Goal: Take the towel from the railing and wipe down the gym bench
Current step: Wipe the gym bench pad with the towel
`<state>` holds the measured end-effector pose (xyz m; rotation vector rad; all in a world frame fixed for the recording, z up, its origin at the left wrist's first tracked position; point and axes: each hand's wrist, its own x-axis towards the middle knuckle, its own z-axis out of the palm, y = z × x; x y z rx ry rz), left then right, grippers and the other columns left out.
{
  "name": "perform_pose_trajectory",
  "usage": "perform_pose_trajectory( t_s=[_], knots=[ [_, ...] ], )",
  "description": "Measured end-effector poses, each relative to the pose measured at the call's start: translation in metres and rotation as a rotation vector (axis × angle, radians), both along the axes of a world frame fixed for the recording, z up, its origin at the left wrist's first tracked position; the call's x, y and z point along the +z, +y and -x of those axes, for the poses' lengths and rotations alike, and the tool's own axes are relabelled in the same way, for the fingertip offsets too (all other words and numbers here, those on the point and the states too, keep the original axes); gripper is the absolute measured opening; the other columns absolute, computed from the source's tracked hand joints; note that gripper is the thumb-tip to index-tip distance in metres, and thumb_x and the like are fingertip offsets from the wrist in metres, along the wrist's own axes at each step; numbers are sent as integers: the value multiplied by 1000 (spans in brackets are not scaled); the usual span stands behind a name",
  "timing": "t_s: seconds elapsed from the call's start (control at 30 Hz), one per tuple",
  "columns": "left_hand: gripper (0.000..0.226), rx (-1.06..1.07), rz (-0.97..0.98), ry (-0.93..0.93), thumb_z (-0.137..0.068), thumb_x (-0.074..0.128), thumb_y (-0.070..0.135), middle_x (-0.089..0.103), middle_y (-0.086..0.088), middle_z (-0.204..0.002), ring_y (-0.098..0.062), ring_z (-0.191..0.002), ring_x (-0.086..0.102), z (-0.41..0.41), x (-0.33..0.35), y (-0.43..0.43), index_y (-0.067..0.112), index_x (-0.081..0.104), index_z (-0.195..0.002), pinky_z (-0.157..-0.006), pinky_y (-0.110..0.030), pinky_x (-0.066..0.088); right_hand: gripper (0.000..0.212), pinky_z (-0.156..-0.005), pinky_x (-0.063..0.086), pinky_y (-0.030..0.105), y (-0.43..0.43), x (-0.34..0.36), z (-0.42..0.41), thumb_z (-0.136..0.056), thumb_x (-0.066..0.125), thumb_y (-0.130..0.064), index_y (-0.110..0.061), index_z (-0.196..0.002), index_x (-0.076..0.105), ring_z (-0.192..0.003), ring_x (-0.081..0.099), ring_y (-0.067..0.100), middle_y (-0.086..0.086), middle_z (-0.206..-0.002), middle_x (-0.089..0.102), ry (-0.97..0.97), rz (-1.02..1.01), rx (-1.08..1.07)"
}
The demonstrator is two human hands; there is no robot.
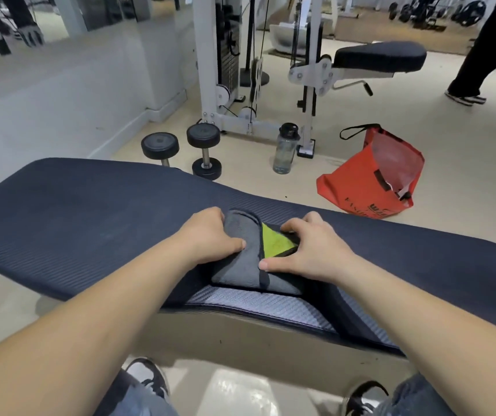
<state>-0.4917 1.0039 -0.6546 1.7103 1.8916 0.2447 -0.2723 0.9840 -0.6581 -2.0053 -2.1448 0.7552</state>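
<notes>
A grey towel [240, 265] with a lime-green inner side lies folded on the dark blue padded gym bench [90, 211], near its front edge. My left hand [207, 235] grips the towel's left fold, thumb on top. My right hand [309, 250] presses on its right side, fingers over the green patch and thumb on the grey flap. Both hands rest on the towel at the bench's middle. No railing is in view.
Behind the bench on the floor stand two black dumbbells [180, 148], a clear water bottle [285, 148] and a red bag [372, 175]. A white cable machine [225, 64] with a black seat stands further back. A person's legs [477, 55] are at far right.
</notes>
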Motion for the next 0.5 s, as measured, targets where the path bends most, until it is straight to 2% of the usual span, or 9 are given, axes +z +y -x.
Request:
perform_pose_trajectory(
  t_s=[0.07, 0.13, 0.17, 0.23, 0.27, 0.33, 0.4, 0.43, 0.5],
  knots=[
    [51, 81, 57, -128, -67, 89, 45, 70, -3, -100, -21, -93, 66, -3, -4, -2, 15, 64, -100, -77, -36, 55, 59, -100, 51, 45, 1, -1, 4, -68, 74, -77, -40, -112, 64, -117, 53, 25, -4, -113, 49, -24, -49, 23],
    [50, 144, 89, -193, -62, 93, 39, 66, -2, -91, -20, -80, 62, -7, -6, -4, 11, 61, -89, -60, -31, 45, 26, -93, 51, 39, 4, -1, 2, -83, 71, -62, -41, -94, 61, -111, 58, 26, -5, -106, 55, -7, -76, 13],
    [49, 170, 101, -209, -62, 94, 36, 60, -1, -81, -19, -70, 56, -10, -6, -5, 12, 54, -79, -55, -29, 38, 18, -89, 51, 37, 6, 0, 0, -88, 70, -53, -39, -88, 60, -106, 61, 26, -3, -104, 60, 29, -87, -12],
    [55, 203, 138, -220, -63, 94, 35, 44, 0, -67, -17, -57, 41, -13, -2, -8, 17, 42, -66, -50, -28, 29, 9, -85, 55, 39, 13, -1, -9, -95, 65, -37, -31, -89, 66, -93, 66, 28, 2, -99, 71, 188, -104, -168],
    [54, 202, 153, -202, -62, 92, 38, 40, 1, -65, -17, -56, 39, -13, 0, -9, 16, 43, -64, -50, -28, 28, 9, -86, 58, 44, 16, -1, -15, -97, 62, -32, -25, -95, 69, -87, 67, 30, 6, -99, 74, 255, -116, -267],
    [55, 170, 160, -111, -61, 88, 50, 40, 3, -63, -17, -56, 39, -12, 5, -12, 11, 49, -66, -50, -29, 29, 16, -90, 59, 49, 21, -5, -29, -99, 58, -27, -20, -109, 68, -93, 69, 35, 13, -108, 74, 268, -141, -387],
    [56, 98, 139, 15, -65, 80, 59, 41, 4, -61, -17, -55, 41, -12, 9, -15, 17, 43, -62, -51, -29, 30, 16, -92, 57, 46, 23, -7, -38, -99, 55, -23, -19, -110, 66, -104, 67, 37, 16, -113, 72, 210, -138, -386],
    [55, 63, 136, 52, -69, 77, 60, 41, 4, -61, -17, -55, 41, -13, 10, -16, 18, 42, -63, -51, -29, 29, 13, -90, 57, 45, 23, -4, -38, -99, 54, -23, -19, -105, 66, -102, 67, 37, 16, -110, 72, 216, -126, -371],
    [49, 31, 129, 46, -77, 74, 55, 42, 4, -63, -16, -56, 42, -16, 13, -18, 13, 51, -71, -51, -30, 29, 14, -83, 58, 42, 23, 0, -31, -99, 56, -29, -20, -96, 66, -90, 69, 32, 12, -101, 74, 284, -81, -324]
  ],
)
